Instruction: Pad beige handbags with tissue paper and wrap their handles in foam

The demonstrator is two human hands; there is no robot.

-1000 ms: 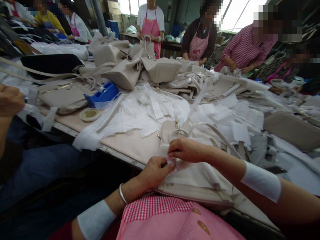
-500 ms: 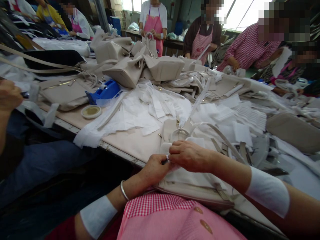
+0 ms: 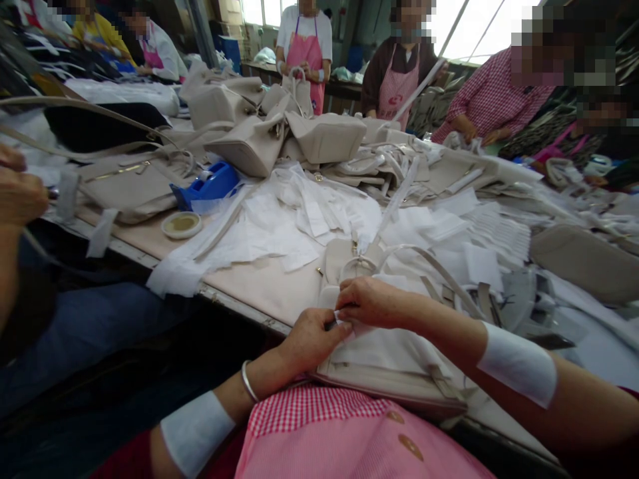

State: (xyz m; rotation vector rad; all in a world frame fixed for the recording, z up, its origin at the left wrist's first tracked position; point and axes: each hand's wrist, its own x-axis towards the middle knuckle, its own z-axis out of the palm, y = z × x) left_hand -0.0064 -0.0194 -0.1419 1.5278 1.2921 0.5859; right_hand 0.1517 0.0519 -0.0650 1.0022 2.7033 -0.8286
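A cream handbag [image 3: 394, 369] lies flat at the table's near edge, against my pink checked apron. My left hand [image 3: 312, 342] is closed and pinches a small dark piece at the bag's upper left corner. My right hand [image 3: 372, 303] is closed too, its fingertips pinching a bit of white wrapping on the bag right beside the left thumb. The two hands touch. The bag's round handle [image 3: 357, 265] and a long strap [image 3: 439, 269] lie just beyond my right hand.
White paper sheets [image 3: 279, 226] cover the table's middle. A blue tape dispenser [image 3: 207, 185] and a small round dish [image 3: 181, 225] stand at the left. Cream bags [image 3: 279, 136] are piled behind. Another person's hand [image 3: 20, 196] works at the far left; aproned people stand across the table.
My hands stay pinched together at the bag's corner, with only small shifts of the fingers. The neighbour's hand at the left has moved slightly.
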